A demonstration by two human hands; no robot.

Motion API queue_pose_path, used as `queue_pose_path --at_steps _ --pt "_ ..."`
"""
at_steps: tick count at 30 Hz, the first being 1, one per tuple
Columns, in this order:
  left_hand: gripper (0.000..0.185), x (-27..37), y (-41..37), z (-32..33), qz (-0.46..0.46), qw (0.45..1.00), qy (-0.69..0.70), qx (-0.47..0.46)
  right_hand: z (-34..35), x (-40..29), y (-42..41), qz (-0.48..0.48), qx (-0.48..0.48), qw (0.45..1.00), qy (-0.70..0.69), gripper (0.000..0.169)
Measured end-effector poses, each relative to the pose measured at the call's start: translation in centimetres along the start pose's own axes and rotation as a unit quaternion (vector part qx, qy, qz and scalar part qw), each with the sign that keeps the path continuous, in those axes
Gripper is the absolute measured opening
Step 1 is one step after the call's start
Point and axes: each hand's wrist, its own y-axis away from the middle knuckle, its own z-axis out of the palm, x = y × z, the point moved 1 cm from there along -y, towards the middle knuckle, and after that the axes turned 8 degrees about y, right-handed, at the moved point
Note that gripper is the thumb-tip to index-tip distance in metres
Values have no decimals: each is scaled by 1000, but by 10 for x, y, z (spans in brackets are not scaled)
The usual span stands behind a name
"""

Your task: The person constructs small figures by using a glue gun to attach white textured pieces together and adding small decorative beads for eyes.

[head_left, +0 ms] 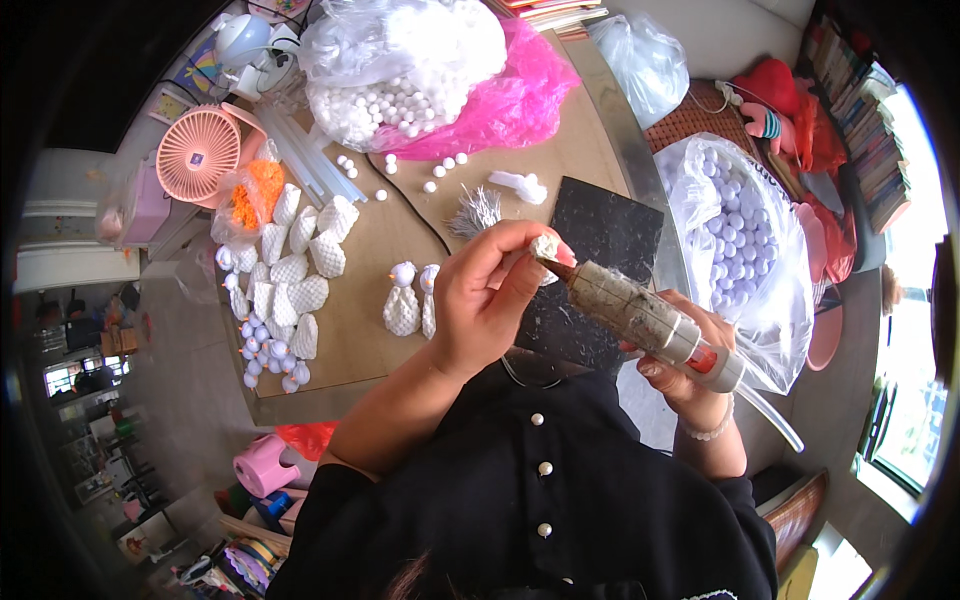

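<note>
My right hand (686,375) grips a hot glue gun (634,311) with a worn, stained barrel; a clear glue stick (772,420) sticks out of its back end. The nozzle touches or nearly touches a small white textured piece (544,246), which my left hand (480,300) pinches between thumb and fingers. Most of that piece is hidden by the fingers. Left of my left hand, a white bird-like figure (402,300) with a pale ball head and orange beak lies on the table. A second figure (429,289) is partly covered by the hand.
Textured white bodies (289,270) and beaked ball heads (274,356) cluster at the table's left, near a pink fan (199,154) and glue sticks (307,161). A black mat (607,225) lies beneath the gun. Bags of white balls (390,105) and lilac balls (731,232) flank the work area. A cord (409,199) crosses the table.
</note>
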Motion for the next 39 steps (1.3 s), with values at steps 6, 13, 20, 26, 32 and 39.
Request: queue_pose_path --at_steps 6,13,20,26,32,39 --pt "17 4 1 -2 8 999 -29 18 1 -2 -1 -10 20 999 28 47" --pt "19 9 7 -7 -21 997 -69 36 6 -5 -6 -69 0 995 74 59" --pt "20 13 9 -8 -29 997 -51 55 12 -12 -13 -188 56 966 168 43" --pt "21 16 10 -13 -25 997 -47 64 14 -18 -16 -242 50 951 186 28" --pt "20 15 16 -12 -20 996 -47 73 26 -28 -22 -245 61 952 175 20" --pt "20 18 19 -16 -2 997 -25 73 31 -28 -19 -248 54 951 174 19"
